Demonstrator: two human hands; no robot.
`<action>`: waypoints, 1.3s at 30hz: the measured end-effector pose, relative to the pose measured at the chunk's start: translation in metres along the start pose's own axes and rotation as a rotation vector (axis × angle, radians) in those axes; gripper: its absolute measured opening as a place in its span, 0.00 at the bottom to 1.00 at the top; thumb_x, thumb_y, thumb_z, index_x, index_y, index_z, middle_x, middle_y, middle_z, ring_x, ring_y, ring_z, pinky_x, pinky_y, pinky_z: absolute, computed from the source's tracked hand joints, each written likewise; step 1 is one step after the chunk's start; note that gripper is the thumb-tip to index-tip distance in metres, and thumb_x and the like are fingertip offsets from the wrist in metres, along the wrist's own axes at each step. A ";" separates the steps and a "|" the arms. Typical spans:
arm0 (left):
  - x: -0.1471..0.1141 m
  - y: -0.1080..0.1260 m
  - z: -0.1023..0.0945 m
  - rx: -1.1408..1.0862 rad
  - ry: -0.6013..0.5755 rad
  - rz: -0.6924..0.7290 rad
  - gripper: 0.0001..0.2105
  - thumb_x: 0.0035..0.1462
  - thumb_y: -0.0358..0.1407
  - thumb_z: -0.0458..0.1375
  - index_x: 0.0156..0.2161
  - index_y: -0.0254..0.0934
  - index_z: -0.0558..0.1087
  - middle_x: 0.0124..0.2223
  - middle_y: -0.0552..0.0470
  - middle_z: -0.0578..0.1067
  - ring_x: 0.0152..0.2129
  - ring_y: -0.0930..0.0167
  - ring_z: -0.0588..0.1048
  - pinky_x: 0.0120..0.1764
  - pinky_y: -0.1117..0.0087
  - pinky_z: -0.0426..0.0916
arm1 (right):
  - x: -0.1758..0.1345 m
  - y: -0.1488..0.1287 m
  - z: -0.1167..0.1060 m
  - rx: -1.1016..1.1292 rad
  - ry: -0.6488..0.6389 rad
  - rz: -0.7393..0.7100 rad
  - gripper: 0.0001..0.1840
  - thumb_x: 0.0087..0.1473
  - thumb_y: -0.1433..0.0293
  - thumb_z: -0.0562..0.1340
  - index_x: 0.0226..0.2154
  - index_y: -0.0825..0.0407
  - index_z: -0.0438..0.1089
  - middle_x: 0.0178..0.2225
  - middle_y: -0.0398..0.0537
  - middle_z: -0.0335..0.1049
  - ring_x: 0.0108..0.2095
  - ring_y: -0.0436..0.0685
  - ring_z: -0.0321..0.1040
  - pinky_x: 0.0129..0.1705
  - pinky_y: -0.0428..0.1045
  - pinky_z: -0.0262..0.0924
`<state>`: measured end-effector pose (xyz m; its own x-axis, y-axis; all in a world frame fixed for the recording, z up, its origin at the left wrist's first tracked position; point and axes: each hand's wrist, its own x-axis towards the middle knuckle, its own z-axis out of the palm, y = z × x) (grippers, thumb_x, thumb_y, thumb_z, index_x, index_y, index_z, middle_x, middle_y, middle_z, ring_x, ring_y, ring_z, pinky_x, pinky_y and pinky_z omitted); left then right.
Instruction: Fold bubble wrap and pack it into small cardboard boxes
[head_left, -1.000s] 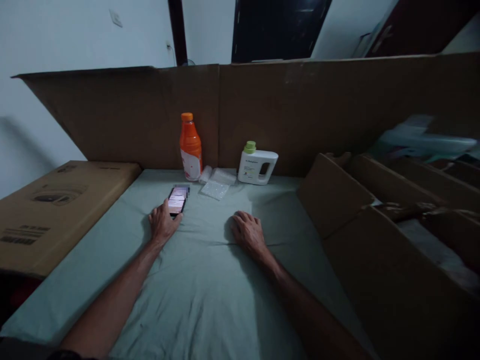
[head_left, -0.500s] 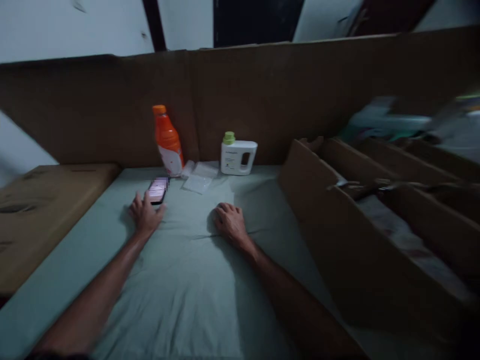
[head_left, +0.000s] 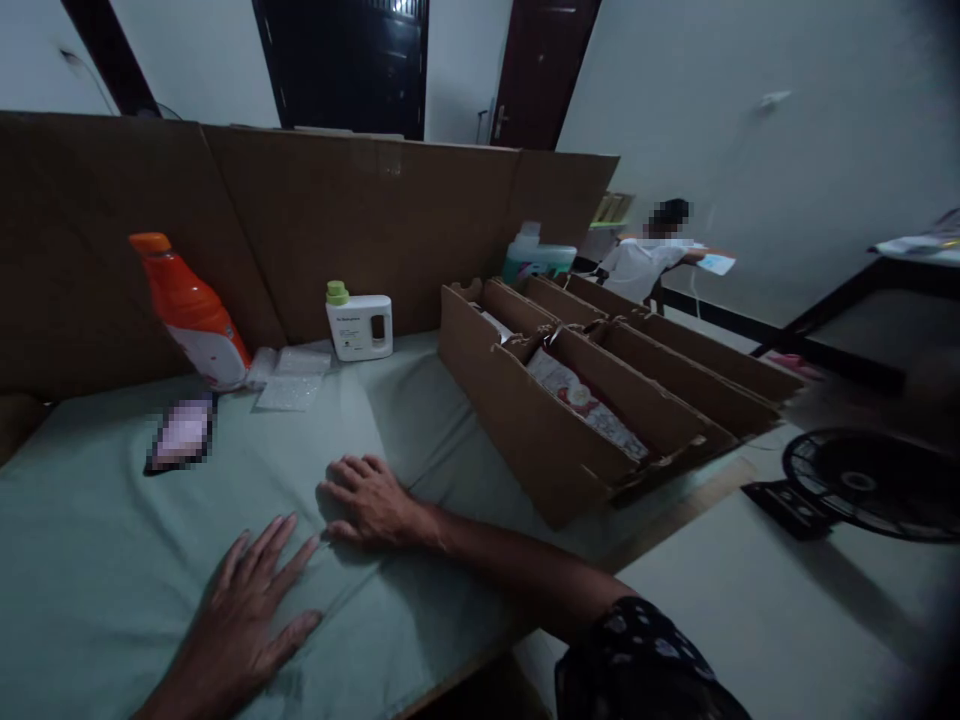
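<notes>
My left hand point(head_left: 244, 615) is open above or on the green cloth point(head_left: 97, 540), palm down with its fingers apart, holding nothing. My right hand point(head_left: 371, 505) rests palm down on the cloth just beyond it, fingers loosely spread and empty. A phone with a lit screen point(head_left: 182, 432) lies flat at the left, away from both hands. Behind it an orange bottle point(head_left: 196, 315) leans by the cardboard wall. Clear plastic packets point(head_left: 294, 378) lie beside the bottle. Farther right stands a white jug with a green cap point(head_left: 361, 327).
A divided cardboard box point(head_left: 517, 430) stands on the right, with a patterned packet point(head_left: 577, 395) in one compartment. Behind it is a teal bottle point(head_left: 538, 258). A cardboard wall point(head_left: 322, 220) borders the back. A black fan point(head_left: 862, 485) and a seated person point(head_left: 637, 265) are at the right.
The view has swung right, bringing the fan and the seated person into sight. My left hand has come away from the phone, back toward me. My right hand's fingers are more spread.
</notes>
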<state>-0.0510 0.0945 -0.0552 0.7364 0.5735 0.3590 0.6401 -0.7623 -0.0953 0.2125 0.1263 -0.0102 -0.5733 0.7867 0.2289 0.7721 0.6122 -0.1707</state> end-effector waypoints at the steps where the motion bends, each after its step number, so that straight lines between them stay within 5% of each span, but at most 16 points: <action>1: -0.003 0.007 -0.003 -0.003 0.002 0.026 0.34 0.59 0.51 0.57 0.69 0.52 0.59 0.70 0.47 0.62 0.64 0.55 0.65 0.63 0.47 0.58 | -0.015 -0.010 0.001 0.017 -0.004 -0.042 0.31 0.63 0.50 0.59 0.61 0.51 0.62 0.63 0.57 0.61 0.64 0.64 0.53 0.63 0.61 0.49; 7: -0.021 0.061 -0.025 -0.043 0.032 0.200 0.34 0.56 0.56 0.59 0.66 0.52 0.64 0.69 0.47 0.65 0.65 0.56 0.64 0.63 0.51 0.60 | -0.102 -0.074 -0.001 0.253 -0.112 0.028 0.40 0.65 0.49 0.54 0.71 0.52 0.49 0.71 0.58 0.52 0.71 0.67 0.44 0.70 0.64 0.38; 13: -0.036 0.093 -0.039 -0.093 0.062 0.236 0.36 0.54 0.56 0.61 0.66 0.48 0.65 0.68 0.43 0.66 0.64 0.55 0.64 0.61 0.51 0.65 | -0.141 -0.112 -0.013 0.369 -0.141 0.162 0.37 0.69 0.52 0.49 0.72 0.50 0.45 0.73 0.55 0.45 0.74 0.64 0.36 0.73 0.61 0.30; 17: -0.037 0.079 -0.041 -0.332 0.031 0.183 0.24 0.60 0.48 0.57 0.62 0.51 0.70 0.64 0.51 0.72 0.58 0.63 0.73 0.56 0.60 0.73 | -0.157 -0.120 -0.010 0.333 -0.084 0.161 0.34 0.68 0.56 0.54 0.70 0.48 0.51 0.72 0.54 0.49 0.73 0.63 0.41 0.72 0.61 0.36; 19: -0.032 0.063 -0.038 -0.429 0.054 0.012 0.18 0.63 0.42 0.54 0.56 0.53 0.75 0.56 0.55 0.79 0.51 0.67 0.79 0.51 0.66 0.77 | -0.166 -0.121 -0.008 0.321 -0.066 0.137 0.33 0.65 0.59 0.58 0.68 0.48 0.55 0.71 0.53 0.53 0.71 0.62 0.45 0.72 0.60 0.39; 22: -0.019 0.039 -0.027 -0.412 0.190 -0.238 0.16 0.63 0.46 0.52 0.51 0.52 0.77 0.50 0.55 0.82 0.48 0.63 0.80 0.51 0.60 0.77 | -0.182 -0.115 -0.017 0.321 -0.053 0.099 0.25 0.62 0.60 0.61 0.60 0.47 0.66 0.65 0.50 0.65 0.67 0.59 0.56 0.67 0.57 0.49; 25: -0.012 0.034 -0.013 -0.298 0.211 -0.275 0.18 0.61 0.49 0.51 0.49 0.49 0.78 0.53 0.52 0.81 0.51 0.59 0.77 0.53 0.54 0.75 | -0.195 -0.097 -0.055 0.219 0.114 0.197 0.16 0.61 0.63 0.61 0.50 0.45 0.74 0.57 0.48 0.74 0.63 0.59 0.63 0.61 0.57 0.57; 30: -0.018 0.051 0.003 -0.155 0.172 -0.138 0.20 0.63 0.45 0.51 0.52 0.40 0.77 0.58 0.43 0.77 0.54 0.57 0.75 0.53 0.54 0.72 | -0.200 -0.045 -0.167 -0.317 0.565 0.561 0.18 0.62 0.64 0.58 0.52 0.50 0.74 0.60 0.56 0.70 0.65 0.66 0.58 0.64 0.63 0.49; 32: -0.020 0.053 0.005 -0.136 0.210 -0.089 0.19 0.64 0.45 0.52 0.52 0.38 0.77 0.57 0.41 0.78 0.53 0.57 0.75 0.51 0.54 0.72 | -0.194 -0.021 -0.201 -0.462 0.533 0.698 0.24 0.60 0.61 0.63 0.55 0.56 0.72 0.60 0.62 0.69 0.65 0.71 0.58 0.63 0.64 0.49; 35: -0.021 0.050 0.006 -0.129 0.239 -0.061 0.18 0.65 0.45 0.53 0.52 0.37 0.76 0.56 0.41 0.78 0.52 0.57 0.75 0.50 0.55 0.72 | -0.186 0.005 -0.221 -0.444 0.249 0.845 0.19 0.58 0.63 0.65 0.47 0.59 0.76 0.46 0.63 0.79 0.52 0.72 0.71 0.54 0.62 0.57; 37: -0.020 0.048 0.005 -0.142 0.253 -0.055 0.18 0.65 0.45 0.53 0.53 0.38 0.75 0.56 0.42 0.78 0.52 0.57 0.75 0.50 0.55 0.72 | -0.186 0.012 -0.220 -0.375 0.134 0.819 0.10 0.60 0.66 0.63 0.38 0.55 0.79 0.37 0.57 0.81 0.43 0.66 0.75 0.49 0.57 0.59; 39: -0.020 0.048 0.004 -0.164 0.263 -0.049 0.18 0.65 0.45 0.54 0.53 0.38 0.75 0.56 0.42 0.78 0.52 0.57 0.75 0.50 0.55 0.72 | -0.192 0.009 -0.213 -0.323 0.187 0.662 0.10 0.62 0.69 0.61 0.33 0.51 0.78 0.34 0.51 0.81 0.40 0.61 0.76 0.49 0.55 0.58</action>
<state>-0.0339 0.0476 -0.0711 0.6098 0.5297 0.5895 0.6136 -0.7864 0.0718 0.3881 -0.0356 0.1488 0.0710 0.9379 0.3396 0.9972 -0.0588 -0.0462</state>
